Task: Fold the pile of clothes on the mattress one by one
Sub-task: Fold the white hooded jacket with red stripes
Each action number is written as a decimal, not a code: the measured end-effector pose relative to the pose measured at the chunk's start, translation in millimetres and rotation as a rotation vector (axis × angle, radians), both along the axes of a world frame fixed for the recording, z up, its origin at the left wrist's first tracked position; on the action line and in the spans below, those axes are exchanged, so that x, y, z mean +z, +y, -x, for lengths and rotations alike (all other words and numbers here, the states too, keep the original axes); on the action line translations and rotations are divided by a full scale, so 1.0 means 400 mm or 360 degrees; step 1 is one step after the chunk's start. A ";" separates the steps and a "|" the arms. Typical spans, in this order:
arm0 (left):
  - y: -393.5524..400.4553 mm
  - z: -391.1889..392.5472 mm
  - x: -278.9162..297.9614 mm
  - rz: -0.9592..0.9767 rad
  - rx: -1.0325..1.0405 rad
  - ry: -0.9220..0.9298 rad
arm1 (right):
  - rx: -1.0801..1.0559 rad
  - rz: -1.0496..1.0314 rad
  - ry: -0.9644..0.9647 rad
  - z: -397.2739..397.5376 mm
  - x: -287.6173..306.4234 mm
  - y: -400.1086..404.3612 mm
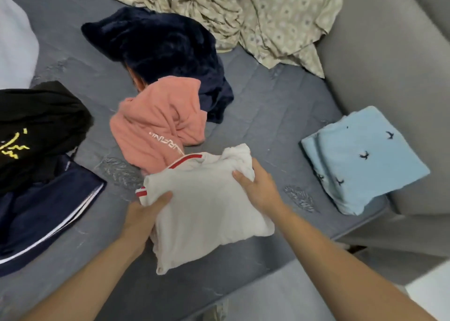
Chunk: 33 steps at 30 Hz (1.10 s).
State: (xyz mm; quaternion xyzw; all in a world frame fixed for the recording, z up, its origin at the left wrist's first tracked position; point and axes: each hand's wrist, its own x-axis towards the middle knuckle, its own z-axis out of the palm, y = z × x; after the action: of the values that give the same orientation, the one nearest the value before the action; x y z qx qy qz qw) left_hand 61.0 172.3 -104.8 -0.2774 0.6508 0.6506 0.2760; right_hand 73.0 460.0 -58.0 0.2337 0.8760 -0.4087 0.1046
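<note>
Both hands grasp the folded white shirt (207, 208) near the mattress (267, 116) front edge, left hand (143, 213) pinching its left side, right hand (258, 184) its top-right corner; lift level, keep layers pinched, set it beside the folded blue shirt (362, 160).

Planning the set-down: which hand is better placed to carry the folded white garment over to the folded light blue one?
Probably the right hand: it grips the white garment on the side facing the light blue garment. The left hand holds the far side.
</note>
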 end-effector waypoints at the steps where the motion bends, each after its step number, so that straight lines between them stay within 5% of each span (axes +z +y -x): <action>1: 0.040 -0.009 -0.011 0.0014 -0.0050 0.0028 | -0.0009 -0.0046 -0.0029 -0.019 -0.003 0.042; 7: 0.290 -0.027 -0.048 -0.0021 -0.0317 0.0306 | 0.0030 -0.0321 -0.0125 -0.065 -0.041 0.299; 15: 0.570 -0.006 -0.081 0.0037 -0.0238 0.0413 | 0.0122 -0.0727 -0.0151 -0.031 -0.084 0.548; 19: 0.650 -0.007 -0.063 0.0779 -0.0309 0.0418 | 0.0296 -0.1075 -0.0172 -0.027 -0.111 0.553; 22: 0.679 -0.030 -0.021 0.1465 -0.0669 0.1051 | 0.0524 -0.1384 0.0153 -0.039 -0.126 0.531; 25: 0.727 -0.065 -0.031 0.1358 -0.1263 0.1519 | 0.0807 -0.1310 0.0486 -0.062 -0.157 0.515; 27: 0.748 -0.078 -0.086 0.1343 -0.1496 0.1371 | 0.0886 -0.1137 0.0422 -0.066 -0.185 0.511; 33: 0.772 -0.065 -0.238 0.1600 -0.1511 0.1306 | 0.0958 -0.0990 0.0318 -0.019 -0.302 0.536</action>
State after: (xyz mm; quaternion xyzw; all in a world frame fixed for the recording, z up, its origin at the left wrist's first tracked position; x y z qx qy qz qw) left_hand 87.0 481.0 -200.1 0.1992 0.9639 0.1429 0.1042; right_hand 80.7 674.5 -179.0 -0.0522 0.9921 -0.0977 0.0584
